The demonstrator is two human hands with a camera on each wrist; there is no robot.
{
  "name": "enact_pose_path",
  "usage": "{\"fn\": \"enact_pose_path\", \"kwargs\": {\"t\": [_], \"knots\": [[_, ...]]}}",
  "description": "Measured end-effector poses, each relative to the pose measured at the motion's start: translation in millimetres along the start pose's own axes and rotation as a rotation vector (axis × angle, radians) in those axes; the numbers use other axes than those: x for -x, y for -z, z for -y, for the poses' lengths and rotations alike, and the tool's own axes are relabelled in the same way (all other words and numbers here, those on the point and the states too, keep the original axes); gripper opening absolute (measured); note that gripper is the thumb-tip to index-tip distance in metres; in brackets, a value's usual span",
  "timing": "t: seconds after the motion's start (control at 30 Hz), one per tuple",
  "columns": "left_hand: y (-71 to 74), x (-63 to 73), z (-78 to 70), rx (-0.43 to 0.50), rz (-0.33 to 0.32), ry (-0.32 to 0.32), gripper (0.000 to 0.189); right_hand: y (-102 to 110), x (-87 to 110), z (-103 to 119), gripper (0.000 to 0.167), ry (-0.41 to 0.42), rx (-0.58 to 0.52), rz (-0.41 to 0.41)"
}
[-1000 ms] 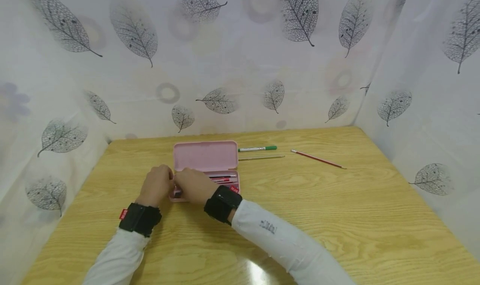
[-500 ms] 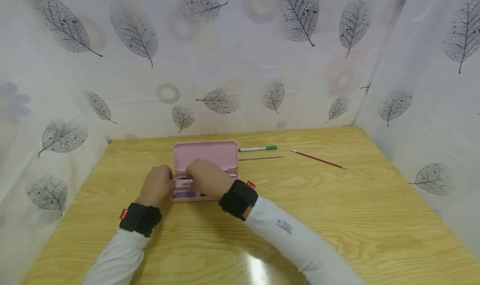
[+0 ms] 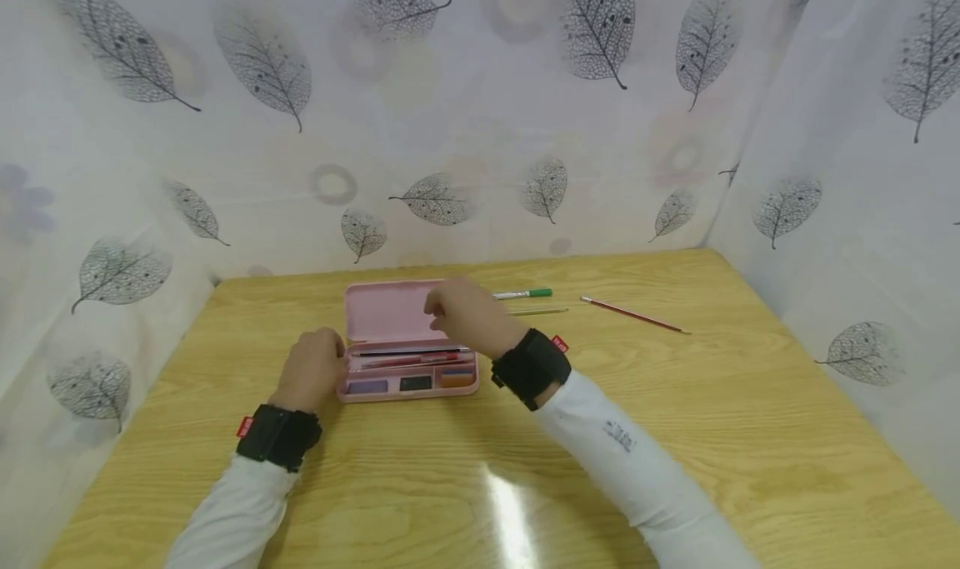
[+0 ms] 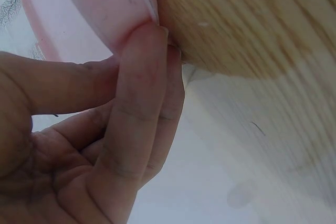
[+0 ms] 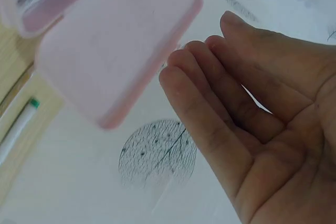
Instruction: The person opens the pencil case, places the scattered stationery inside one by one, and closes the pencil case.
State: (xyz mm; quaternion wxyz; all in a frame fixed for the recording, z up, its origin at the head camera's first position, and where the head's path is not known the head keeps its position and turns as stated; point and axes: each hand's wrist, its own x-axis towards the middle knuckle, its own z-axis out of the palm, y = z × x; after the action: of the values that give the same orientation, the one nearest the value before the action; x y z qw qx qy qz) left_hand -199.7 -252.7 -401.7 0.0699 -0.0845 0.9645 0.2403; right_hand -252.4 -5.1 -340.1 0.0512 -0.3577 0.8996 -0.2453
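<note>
A pink pencil case (image 3: 390,311) lies with its lid up on the table; the lid also fills much of the right wrist view. Inside its tray are a red pen or pencil (image 3: 420,359), a dark pencil (image 3: 375,353) and small blocks, one purple (image 3: 367,386), one black (image 3: 416,383), one orange and blue (image 3: 457,379). My left hand (image 3: 309,371) pinches the tray's left end between thumb and fingers, as the left wrist view shows. Above the lid's right part hovers my right hand (image 3: 474,315). In the right wrist view its fingers (image 5: 210,124) are loosely bent and hold nothing.
To the right of the case lie a green-capped marker (image 3: 536,292) and a gold pencil (image 3: 543,311), both partly behind my right hand. A red pencil (image 3: 633,314) lies farther right. Leaf-patterned curtains (image 3: 487,119) stand at the table's back and sides.
My right hand has moved from the tray's left part up and right to above the lid, uncovering the tray's contents. My left hand has stayed at the tray's left end.
</note>
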Motion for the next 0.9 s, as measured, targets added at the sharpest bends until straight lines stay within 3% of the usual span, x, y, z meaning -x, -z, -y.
{"fn": "enact_pose_path", "kwargs": {"t": [0.37,0.9], "knots": [[-0.2,1.7,-0.2,-0.01,-0.033,-0.044,0.008,27,12.7,-43,0.019,-0.06,-0.009,-0.063],[1.0,2.4,-0.3,0.0,-0.027,-0.044,0.01,22,11.0,-86,0.012,-0.102,0.062,-0.044]]}}
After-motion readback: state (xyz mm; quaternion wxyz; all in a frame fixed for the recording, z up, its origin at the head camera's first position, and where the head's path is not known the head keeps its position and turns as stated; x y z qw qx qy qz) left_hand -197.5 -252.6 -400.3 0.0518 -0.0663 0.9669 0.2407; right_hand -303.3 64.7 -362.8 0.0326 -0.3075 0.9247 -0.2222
